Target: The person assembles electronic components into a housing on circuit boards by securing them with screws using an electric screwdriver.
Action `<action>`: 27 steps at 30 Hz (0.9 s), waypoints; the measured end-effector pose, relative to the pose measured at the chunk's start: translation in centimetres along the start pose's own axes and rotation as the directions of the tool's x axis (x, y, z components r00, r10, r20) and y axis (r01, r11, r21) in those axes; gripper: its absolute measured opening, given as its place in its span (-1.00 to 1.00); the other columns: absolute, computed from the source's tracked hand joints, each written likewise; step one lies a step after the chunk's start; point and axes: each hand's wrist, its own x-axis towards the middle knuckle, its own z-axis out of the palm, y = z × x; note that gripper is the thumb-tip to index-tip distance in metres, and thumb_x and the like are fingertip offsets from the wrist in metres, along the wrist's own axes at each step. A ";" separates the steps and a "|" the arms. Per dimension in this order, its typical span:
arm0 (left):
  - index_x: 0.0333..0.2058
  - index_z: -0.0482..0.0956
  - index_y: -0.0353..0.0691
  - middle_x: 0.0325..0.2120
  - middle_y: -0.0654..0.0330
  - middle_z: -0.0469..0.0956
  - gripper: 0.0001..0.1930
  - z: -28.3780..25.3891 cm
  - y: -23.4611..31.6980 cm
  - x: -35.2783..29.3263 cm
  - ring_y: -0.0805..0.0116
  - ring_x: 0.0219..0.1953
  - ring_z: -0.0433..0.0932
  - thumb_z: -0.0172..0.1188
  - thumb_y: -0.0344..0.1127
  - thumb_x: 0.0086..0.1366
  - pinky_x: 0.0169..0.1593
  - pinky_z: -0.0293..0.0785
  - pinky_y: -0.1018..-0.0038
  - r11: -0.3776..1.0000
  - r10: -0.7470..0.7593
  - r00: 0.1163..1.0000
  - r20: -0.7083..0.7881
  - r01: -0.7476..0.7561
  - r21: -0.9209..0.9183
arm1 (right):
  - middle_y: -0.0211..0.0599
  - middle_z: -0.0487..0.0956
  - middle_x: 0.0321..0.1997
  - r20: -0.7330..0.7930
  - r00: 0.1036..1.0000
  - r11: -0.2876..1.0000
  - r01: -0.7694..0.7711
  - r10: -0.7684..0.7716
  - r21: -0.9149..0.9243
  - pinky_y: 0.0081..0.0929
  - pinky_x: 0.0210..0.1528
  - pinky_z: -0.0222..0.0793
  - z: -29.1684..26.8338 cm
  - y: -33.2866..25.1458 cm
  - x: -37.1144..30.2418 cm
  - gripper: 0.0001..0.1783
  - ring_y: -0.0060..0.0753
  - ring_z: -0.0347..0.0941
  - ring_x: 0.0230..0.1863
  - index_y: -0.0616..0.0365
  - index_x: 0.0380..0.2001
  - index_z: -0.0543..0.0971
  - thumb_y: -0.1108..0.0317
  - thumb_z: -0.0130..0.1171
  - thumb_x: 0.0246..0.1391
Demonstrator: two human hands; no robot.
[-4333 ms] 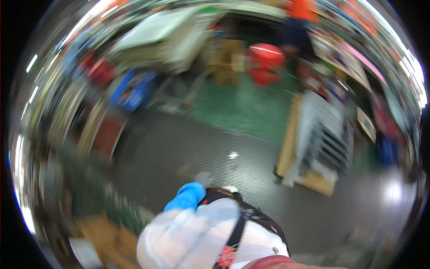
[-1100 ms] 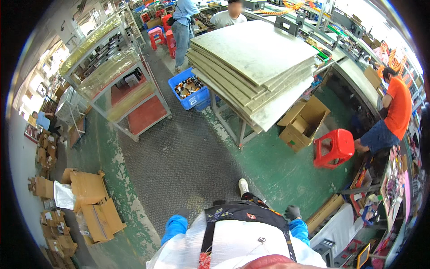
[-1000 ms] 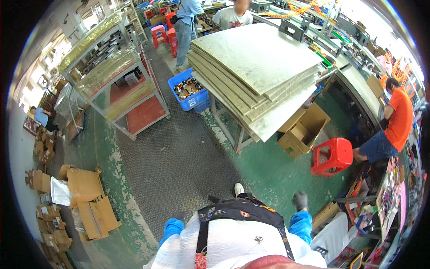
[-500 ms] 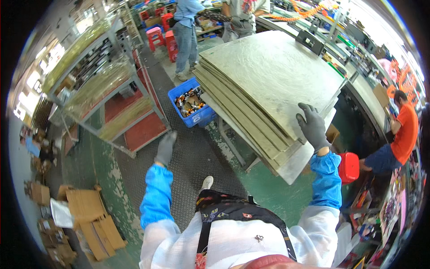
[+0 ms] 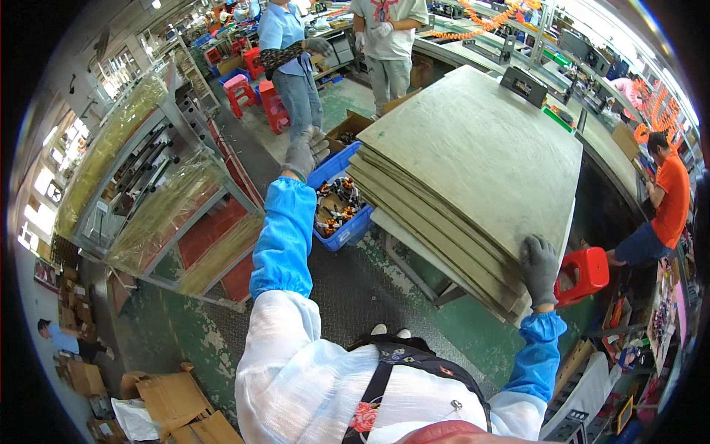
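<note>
- Stack of big, flat, grey-green rectangular boards (image 5: 473,155): right in front of me, slightly to my right, layers unevenly offset, on a grey metal-legged stand (image 5: 414,274).
- My right hand (image 5: 541,266), grey glove: touching the top board's near right corner, fingers laid over its face; thumb side hidden, can't tell if it grips.
- My left hand (image 5: 305,153), grey glove: raised, open, fingers parted and loosely bent; nearest the blue bin, appears over its left corner, contact unclear.
- Blue rectangular plastic bin (image 5: 360,228): on floor, just left of the stack, full of small black, orange and white parts (image 5: 336,203).
- Red plastic stool (image 5: 588,270): beyond my right hand, near a seated co-worker in orange (image 5: 669,200).
- Grey metal rack with red shelves (image 5: 211,229): left of bin.
- Two co-workers, blue shirt (image 5: 283,37) and pale T-shirt (image 5: 386,37): standing past the bin.
</note>
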 end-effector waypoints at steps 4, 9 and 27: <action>-0.07 0.39 -0.24 -0.21 0.15 0.48 -0.60 -0.8 -0.6 2.0 0.17 -0.18 0.48 0.01 -0.04 0.29 -0.08 0.47 0.19 0.996 -0.051 0.997 -0.052 0.048 -0.075 | -0.15 0.51 -0.15 -0.002 1.000 1.000 -0.004 0.004 0.004 -0.20 0.03 0.26 0.6 0.2 -0.1 -0.77 -0.04 0.38 -0.04 0.16 -0.25 0.50 0.36 0.08 -0.03; -0.03 0.38 -0.21 -0.23 0.15 0.45 -0.49 -1.4 -0.5 3.1 0.15 -0.18 0.46 0.10 0.07 0.22 -0.08 0.42 0.14 0.997 -0.079 0.982 -0.173 0.075 -0.027 | -0.15 0.52 -0.14 -0.059 0.998 1.000 -0.015 0.016 0.024 -0.23 0.02 0.27 0.6 -0.1 0.1 -0.78 -0.06 0.39 -0.05 0.16 -0.27 0.51 0.38 0.09 -0.05; 0.29 -0.12 0.13 0.30 0.05 -0.19 -0.03 -14.7 1.3 5.9 -0.20 0.27 -0.10 0.09 0.38 0.01 0.14 0.07 -0.18 0.968 -0.247 0.833 -0.495 0.186 -0.169 | -0.15 0.53 -0.10 -0.044 0.996 0.992 -0.079 0.075 -0.100 -0.30 0.01 0.30 1.2 1.6 -0.6 -0.79 -0.11 0.43 -0.03 0.16 -0.24 0.53 0.42 0.06 0.00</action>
